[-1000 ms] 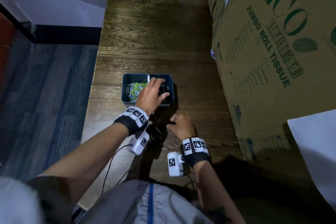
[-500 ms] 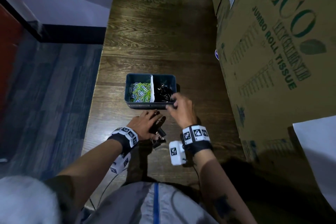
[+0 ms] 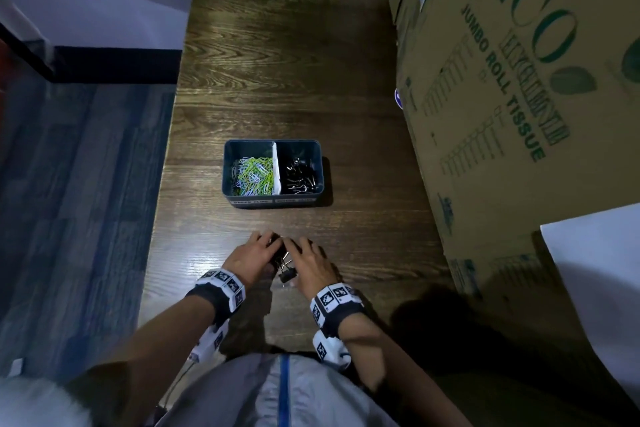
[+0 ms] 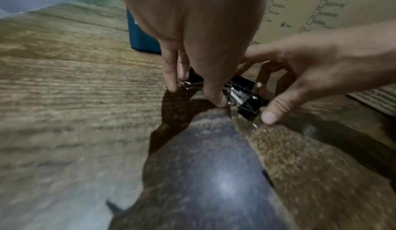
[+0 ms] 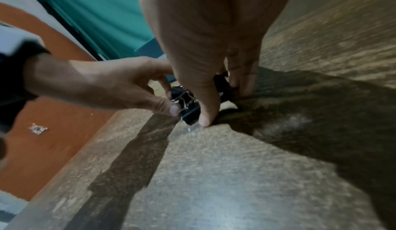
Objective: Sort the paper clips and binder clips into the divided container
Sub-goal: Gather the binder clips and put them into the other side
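1. Your left hand (image 3: 254, 258) is curling its fingers around the left side of a small heap of black binder clips (image 4: 246, 96) lying on the wooden table (image 3: 294, 62), close to your body.
2. Your right hand (image 3: 311, 262) is closing on the same heap from the right, thumb and fingers pinching it; the two hands are almost meeting.
3. The divided container (image 3: 273, 199) is sitting well ahead of your hands, with coloured paper clips (image 3: 252, 173) in its left compartment and more binder clips in its right.
4. Scooping several at once, you are risking a clip slipping out between your palms, or its wire handles snagging on another.
5. Lifting carelessly, you could be dropping one into the left compartment.
6. Your hands are hiding most of the heap, so its count is impossible to tell. Both wrist views are blurring.
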### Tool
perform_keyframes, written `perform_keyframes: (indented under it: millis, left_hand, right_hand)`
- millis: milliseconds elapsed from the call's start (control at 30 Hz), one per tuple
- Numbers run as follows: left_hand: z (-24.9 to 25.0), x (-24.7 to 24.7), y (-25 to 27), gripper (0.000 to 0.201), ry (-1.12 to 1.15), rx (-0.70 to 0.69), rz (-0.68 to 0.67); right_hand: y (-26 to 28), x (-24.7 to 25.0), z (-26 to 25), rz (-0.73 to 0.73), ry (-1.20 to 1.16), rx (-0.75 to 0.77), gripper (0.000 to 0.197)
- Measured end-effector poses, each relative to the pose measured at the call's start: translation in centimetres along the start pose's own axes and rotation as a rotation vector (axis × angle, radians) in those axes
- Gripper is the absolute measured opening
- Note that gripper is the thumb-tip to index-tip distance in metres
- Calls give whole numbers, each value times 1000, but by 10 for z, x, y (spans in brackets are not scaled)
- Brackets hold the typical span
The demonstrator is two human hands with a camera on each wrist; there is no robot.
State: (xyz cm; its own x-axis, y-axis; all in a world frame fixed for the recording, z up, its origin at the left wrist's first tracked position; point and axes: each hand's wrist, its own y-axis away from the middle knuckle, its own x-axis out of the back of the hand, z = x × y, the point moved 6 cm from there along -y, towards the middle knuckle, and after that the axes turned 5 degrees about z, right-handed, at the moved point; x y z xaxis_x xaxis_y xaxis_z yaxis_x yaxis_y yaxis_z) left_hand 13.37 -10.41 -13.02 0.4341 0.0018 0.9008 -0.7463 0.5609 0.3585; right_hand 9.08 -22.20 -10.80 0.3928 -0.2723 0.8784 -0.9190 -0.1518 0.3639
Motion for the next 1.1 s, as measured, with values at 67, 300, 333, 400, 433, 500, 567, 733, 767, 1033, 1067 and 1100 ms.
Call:
perform_keyframes:
  millis: [67,300,333,400,433,500,567,733,767,1033,1067,1100]
  left_hand:
    - [4,-5,9,55,12,4,37]
    - [14,-3,23,39,69,104,38]
    - [14,0,23,40,71,115,36]
    - [14,5,23,45,85,143,35]
    - [14,7,23,47,82,150,33]
    - [15,9,22,46,67,150,20]
    - [15,10,20,40,79,144,17]
    - [10,13,23,27,188,163,66]
    - [8,14,23,23,202,170,79]
    - [4,25,27,10,297,149,154]
    - [7,32,27,15,290,123,170]
    - [11,42,26,19,292,99,195]
  right_hand:
    - [0,2,-1,12,4,18,74]
    - [-4,4,0,13,-39,-19,52]
    - [-3,5,2,13,-53,-51,54]
    - [-2,5,6,14,-87,-103,61]
    - [-2,6,7,19,-107,-114,63]
    - [-1,8,9,34,-143,-121,62]
    - [-1,10,13,50,-161,-130,54]
    - [2,33,21,141,-228,-174,25]
    - [1,40,22,151,-230,-184,21]
    - [-43,143,13,430,-330,-111,19]
    - [-50,155,13,474,-354,-112,22]
    - [-57,164,13,505,-377,-118,26]
